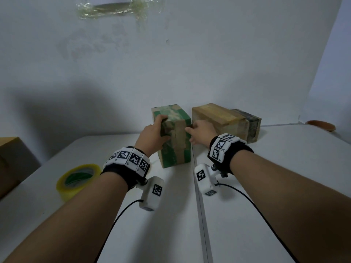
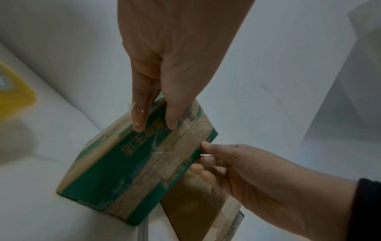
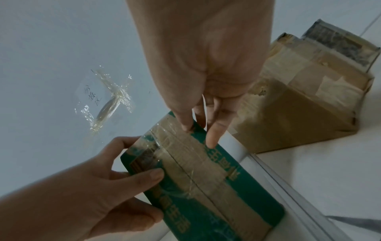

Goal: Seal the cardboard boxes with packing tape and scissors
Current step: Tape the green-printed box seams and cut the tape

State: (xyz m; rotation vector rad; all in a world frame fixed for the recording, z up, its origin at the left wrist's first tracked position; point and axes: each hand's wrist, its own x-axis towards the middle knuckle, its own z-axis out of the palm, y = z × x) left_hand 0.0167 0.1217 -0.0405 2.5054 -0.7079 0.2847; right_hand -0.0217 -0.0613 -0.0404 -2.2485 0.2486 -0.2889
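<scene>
The left hand (image 1: 154, 134) grips the upper left edge of a green-and-tan printed cardboard box (image 1: 174, 137), thumb on the near face and fingers curled over the top. The right hand (image 1: 201, 130) pinches the box's upper right edge with curled fingers. The box stands upright at the centre of the head view, on the white surface (image 1: 266, 186), touching or just beside the seam between two panels.

A strip of clear tape already covers the centre seam of the near face, wrinkled in places. The step looks like turning or repositioning the box. To do it well, I would keep both grips near the corners, off the tape, and then press the wrinkles flat.

White characters run along the green bands; I cannot read them reliably. A plain brown taped cardboard box (image 1: 218, 118) sits to the right, with a darker printed box (image 1: 250, 124) just behind it. A yellow roll of packing tape (image 1: 77, 180) lies at lower left. No scissors are visible. Crumpled clear tape (image 1: 114, 8) clings to the wall at the upper left, over faint, illegible handwriting.
</scene>
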